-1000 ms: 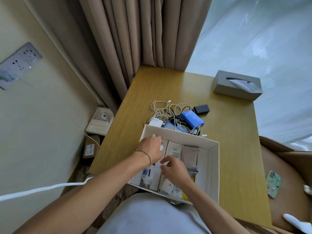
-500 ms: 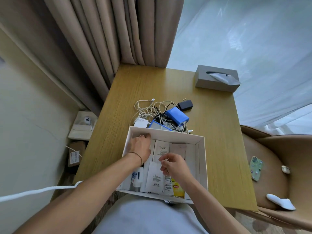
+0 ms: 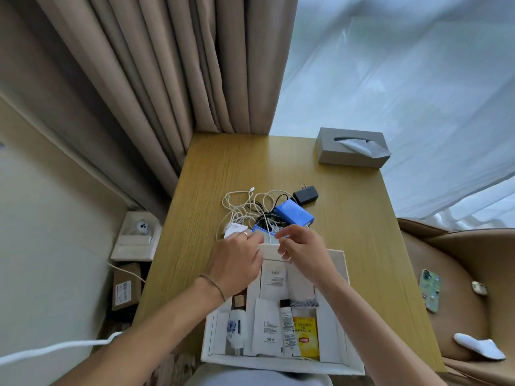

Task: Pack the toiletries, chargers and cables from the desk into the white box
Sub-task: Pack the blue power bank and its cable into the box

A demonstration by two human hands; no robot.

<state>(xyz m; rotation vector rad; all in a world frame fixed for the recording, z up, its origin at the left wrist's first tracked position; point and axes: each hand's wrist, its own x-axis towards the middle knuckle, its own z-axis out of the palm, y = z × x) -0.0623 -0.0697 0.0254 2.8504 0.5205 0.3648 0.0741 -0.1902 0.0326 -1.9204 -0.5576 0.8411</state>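
Observation:
The white box point(image 3: 341, 316) sits at the desk's near edge, holding white sachets, a small white bottle point(image 3: 237, 328), a tube and a yellow tea bag point(image 3: 306, 337). Just beyond its far wall lies a tangle of white and black cables point(image 3: 245, 206) with a blue charger point(image 3: 294, 214), a black plug adapter point(image 3: 305, 195) and a white charger point(image 3: 235, 229). My left hand point(image 3: 237, 257) and my right hand point(image 3: 302, 247) reach over the far wall into this pile, fingers curled at a blue item and white cable point(image 3: 267, 235). What each hand holds is unclear.
A grey tissue box point(image 3: 352, 147) stands at the desk's point(image 3: 362, 246) far right corner. Curtains hang behind. A brown chair to the right carries a phone point(image 3: 430, 289), an earbud case and a white sock. Small boxes sit on the floor to the left.
Both hands have left the inside of the box and moved forward over its far wall to the cable pile. The view has tilted and shifted.

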